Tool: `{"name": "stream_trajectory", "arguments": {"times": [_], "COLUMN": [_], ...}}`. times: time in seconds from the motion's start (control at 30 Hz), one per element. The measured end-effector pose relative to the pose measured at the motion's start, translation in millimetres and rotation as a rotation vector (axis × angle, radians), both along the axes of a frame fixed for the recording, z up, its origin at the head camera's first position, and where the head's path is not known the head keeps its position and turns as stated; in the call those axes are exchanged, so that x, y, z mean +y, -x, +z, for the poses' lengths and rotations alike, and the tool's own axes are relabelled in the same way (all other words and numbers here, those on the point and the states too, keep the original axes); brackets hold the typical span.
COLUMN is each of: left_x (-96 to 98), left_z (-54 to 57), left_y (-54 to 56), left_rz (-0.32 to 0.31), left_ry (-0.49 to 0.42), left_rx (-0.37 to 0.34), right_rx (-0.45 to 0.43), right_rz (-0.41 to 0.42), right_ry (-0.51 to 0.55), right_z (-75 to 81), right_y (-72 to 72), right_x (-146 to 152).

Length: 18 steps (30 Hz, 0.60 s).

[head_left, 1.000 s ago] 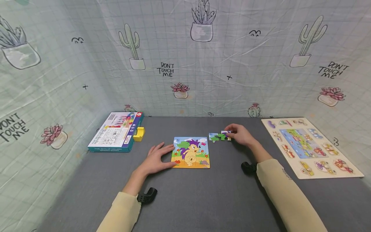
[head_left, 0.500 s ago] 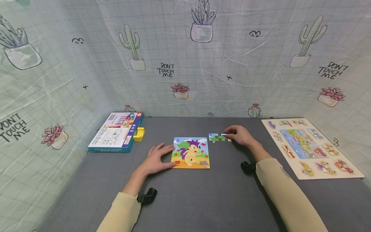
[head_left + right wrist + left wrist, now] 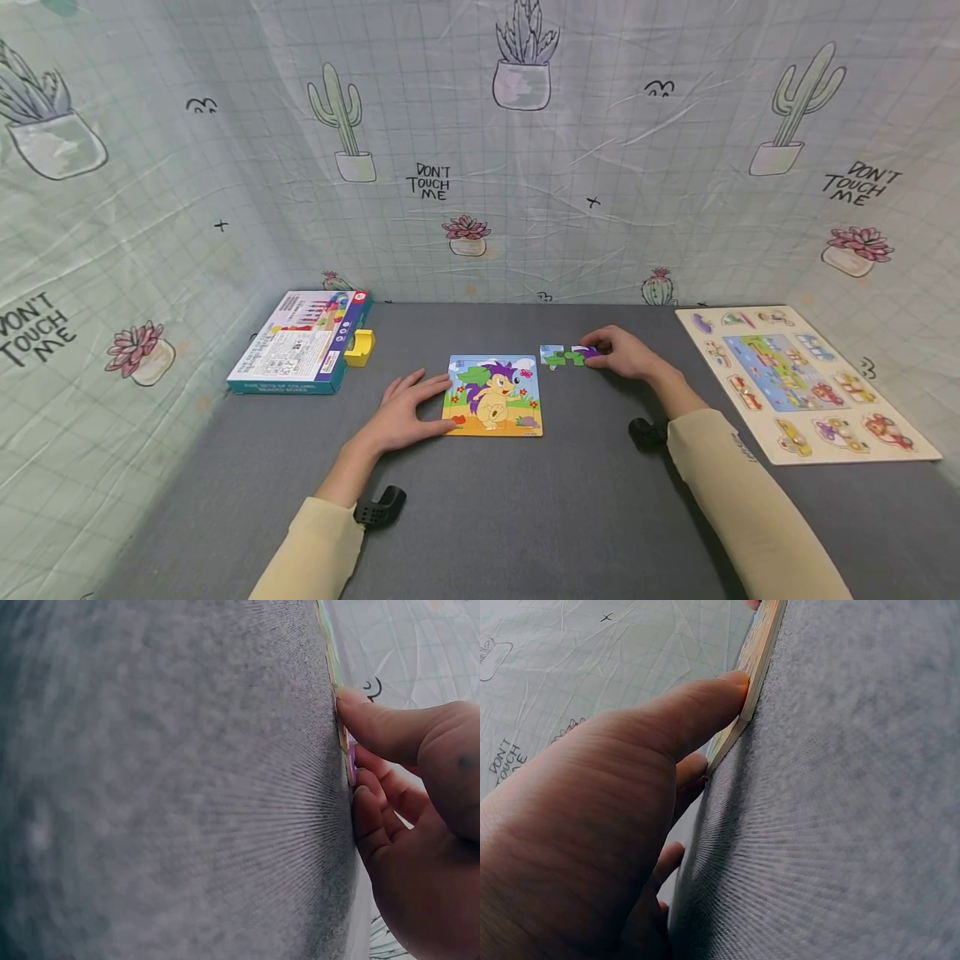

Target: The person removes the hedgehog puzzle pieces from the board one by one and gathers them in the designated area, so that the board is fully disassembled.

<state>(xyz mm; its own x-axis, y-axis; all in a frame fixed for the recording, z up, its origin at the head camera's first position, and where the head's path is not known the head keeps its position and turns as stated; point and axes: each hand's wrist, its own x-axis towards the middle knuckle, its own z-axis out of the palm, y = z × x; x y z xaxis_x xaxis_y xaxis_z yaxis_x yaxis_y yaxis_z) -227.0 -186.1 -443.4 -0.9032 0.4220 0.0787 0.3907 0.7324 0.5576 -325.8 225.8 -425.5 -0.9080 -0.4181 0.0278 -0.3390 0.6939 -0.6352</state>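
A square hedgehog jigsaw board (image 3: 493,396) lies on the grey table in the head view. My left hand (image 3: 403,412) rests at its left side, fingers spread; in the left wrist view the thumb (image 3: 705,705) touches the board's edge. To the right of the board's upper edge lies a blue-and-green puzzle piece (image 3: 552,357). Beside it, my right hand (image 3: 622,354) pinches a green-and-purple puzzle piece (image 3: 579,356) at its right end, the fingers covering part of it. In the right wrist view, thumb and fingers hold the thin purple edge close to the table.
A flat teal-edged box (image 3: 300,342) lies at the back left, with a yellow block (image 3: 361,347) against its right side. On the right is a large wooden picture board (image 3: 810,383). A cactus-printed cloth (image 3: 480,150) hangs behind the table.
My right hand has shifted slightly toward me. The piece under its fingers has turned and now shows more green and purple and less white. My left hand and the board have stayed put.
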Motion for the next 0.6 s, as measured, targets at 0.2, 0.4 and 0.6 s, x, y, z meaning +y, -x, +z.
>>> {"name": "stream_trajectory", "arguments": {"times": [0.2, 0.4, 0.6], "left_x": [0.2, 0.5, 0.2], "left_z": [-0.5, -0.4, 0.2], "left_y": [0.5, 0.3, -0.1], "left_rz": [-0.004, -0.004, -0.001], "left_ry": [-0.002, -0.006, -0.015], "left_rx": [-0.001, -0.007, -0.008], "right_rx": [0.01, 0.026, 0.075], "right_rz": [-0.006, 0.002, -0.023], "right_ry": [-0.016, 0.017, 0.087], "right_z": [0.7, -1.5, -0.9], "right_y": [-1.0, -2.7, -9.2], "right_x": [0.4, 1.9, -1.3]}}
